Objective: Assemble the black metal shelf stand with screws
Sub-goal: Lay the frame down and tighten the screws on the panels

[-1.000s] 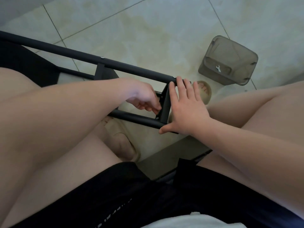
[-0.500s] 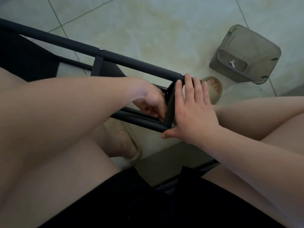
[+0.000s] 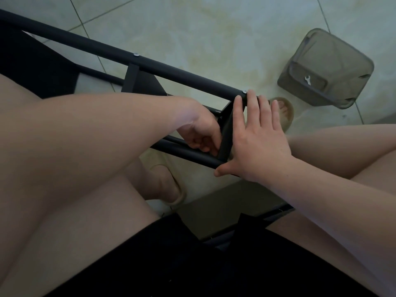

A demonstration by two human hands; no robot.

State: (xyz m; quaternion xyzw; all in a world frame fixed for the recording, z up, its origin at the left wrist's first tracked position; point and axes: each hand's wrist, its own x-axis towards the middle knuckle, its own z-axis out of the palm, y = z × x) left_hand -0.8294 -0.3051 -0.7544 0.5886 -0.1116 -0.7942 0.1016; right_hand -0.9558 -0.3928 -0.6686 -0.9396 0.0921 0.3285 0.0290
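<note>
We are looking down at the black metal shelf stand [image 3: 171, 69], which is lying on its side between our knees. Its two long tubes are running away to the left of our hands. Our right hand [image 3: 257, 136] is pressing flat, fingers straight, against the short end bar [image 3: 227, 133], with the fingertips reaching a screw head [image 3: 244, 91] on the upper tube. Our left hand [image 3: 201, 133] is curling its fingers at the inner side of that bar, at the lower tube. What it is pinching, if anything, is hidden.

This step probably goes best if the right palm is pushing the bar square so the holes line up. Any screw should be started lightly by fingertip.

A pale tiled floor [image 3: 214, 28] is lying beneath us. Beyond the right hand, a grey bin [image 3: 334, 61] is holding a small wrench [image 3: 307, 79].
</note>
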